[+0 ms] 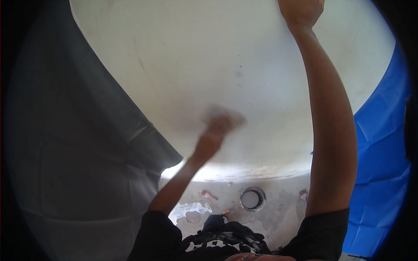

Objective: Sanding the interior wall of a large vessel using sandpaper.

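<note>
A large, pale, curved white surface (pixel 261 87) stands before me, marked with faint smudges and a few small dark specks. My left hand (pixel 219 123) is at its lower middle, smeared by motion. A grey-brown blur spreads around the fingers; whether it is a flat thing under them or only the moving hand I cannot tell. My right arm reaches far up along the right side. At the top edge, my right hand (pixel 302 11) is against or close to the white surface, bent at the wrist, its fingers mostly cut off by the frame.
A dark grey sheet (pixel 87 143) hangs at the left, a creased blue sheet (pixel 379 161) at the right. On the stained floor (pixel 274 217) below stand a round, dark-rimmed container (pixel 252 199), a red paintbrush (pixel 209 195) and another brush (pixel 303 196).
</note>
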Tool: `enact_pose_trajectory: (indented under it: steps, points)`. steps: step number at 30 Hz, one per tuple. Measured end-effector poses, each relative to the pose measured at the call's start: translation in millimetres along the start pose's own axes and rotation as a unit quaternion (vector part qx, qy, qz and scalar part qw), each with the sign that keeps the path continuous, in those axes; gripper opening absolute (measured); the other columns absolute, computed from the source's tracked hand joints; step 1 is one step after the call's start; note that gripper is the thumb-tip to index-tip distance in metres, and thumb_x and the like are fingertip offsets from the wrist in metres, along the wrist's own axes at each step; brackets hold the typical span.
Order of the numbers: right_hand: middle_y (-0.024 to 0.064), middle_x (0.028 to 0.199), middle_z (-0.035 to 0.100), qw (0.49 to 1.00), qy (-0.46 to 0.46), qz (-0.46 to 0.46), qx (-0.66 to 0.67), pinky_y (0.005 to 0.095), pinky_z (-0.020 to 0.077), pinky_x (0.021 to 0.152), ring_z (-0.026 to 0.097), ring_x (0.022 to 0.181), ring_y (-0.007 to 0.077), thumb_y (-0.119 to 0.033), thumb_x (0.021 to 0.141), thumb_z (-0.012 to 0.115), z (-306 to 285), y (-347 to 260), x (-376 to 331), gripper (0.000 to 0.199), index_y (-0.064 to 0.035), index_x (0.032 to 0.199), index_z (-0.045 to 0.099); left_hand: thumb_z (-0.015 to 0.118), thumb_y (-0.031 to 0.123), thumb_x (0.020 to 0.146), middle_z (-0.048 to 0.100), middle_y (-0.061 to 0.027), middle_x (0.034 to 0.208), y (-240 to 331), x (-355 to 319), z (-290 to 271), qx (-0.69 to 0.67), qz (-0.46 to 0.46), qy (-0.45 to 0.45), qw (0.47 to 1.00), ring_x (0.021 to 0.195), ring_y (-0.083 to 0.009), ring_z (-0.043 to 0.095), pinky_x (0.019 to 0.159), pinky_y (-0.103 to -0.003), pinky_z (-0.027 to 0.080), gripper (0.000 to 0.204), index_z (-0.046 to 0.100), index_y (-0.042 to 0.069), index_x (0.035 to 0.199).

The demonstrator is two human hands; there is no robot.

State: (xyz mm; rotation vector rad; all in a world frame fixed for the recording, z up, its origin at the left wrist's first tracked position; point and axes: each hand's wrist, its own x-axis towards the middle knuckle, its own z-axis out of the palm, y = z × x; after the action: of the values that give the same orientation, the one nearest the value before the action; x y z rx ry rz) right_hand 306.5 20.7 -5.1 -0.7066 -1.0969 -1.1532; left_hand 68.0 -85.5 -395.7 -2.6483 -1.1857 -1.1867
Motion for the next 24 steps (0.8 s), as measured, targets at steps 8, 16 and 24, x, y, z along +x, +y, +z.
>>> enact_pose_trajectory:
  steps: [8,16,24]
  points:
    - [0.0117,0.076,0.06,0.997,-0.069,0.036,0.016,0.0443,0.0435,0.075,0.056,0.077,0.0306,-0.01,0.092,0.061,-13,15,-7,0.011,-0.0033,0.083,0.06,0.055,0.025,0.107,0.073,-0.0239,0.111,80,-65,-23,-0.26,-0.139,-0.26,0.919,0.096,-0.0371,0.072,0.086,-0.042,0.054,0.032,0.066,0.005,0.13]
    - [0.0035,0.088,0.063,0.657,-0.347,0.317,0.589,0.0344,0.0503,0.08,0.058,0.088,0.0132,-0.064,0.102,0.051,-89,-51,-45,0.068,0.0009,0.106,0.071,0.055,0.026,0.109,0.071,-0.0101,0.106,118,72,-219,-0.283,-0.073,0.191,0.937,0.099,-0.0128,0.061,0.091,-0.031,0.049,0.035,0.066,-0.006,0.12]
    - [0.0046,0.1,0.073,0.741,-0.425,0.242,0.46,0.0337,0.0499,0.088,0.064,0.094,0.0146,-0.046,0.101,0.065,-130,-90,42,0.05,0.0024,0.113,0.072,0.057,0.034,0.107,0.058,-0.0184,0.136,113,180,-276,-0.241,0.054,0.228,0.942,0.126,-0.0256,0.055,0.11,-0.035,0.04,0.047,0.058,-0.003,0.135]
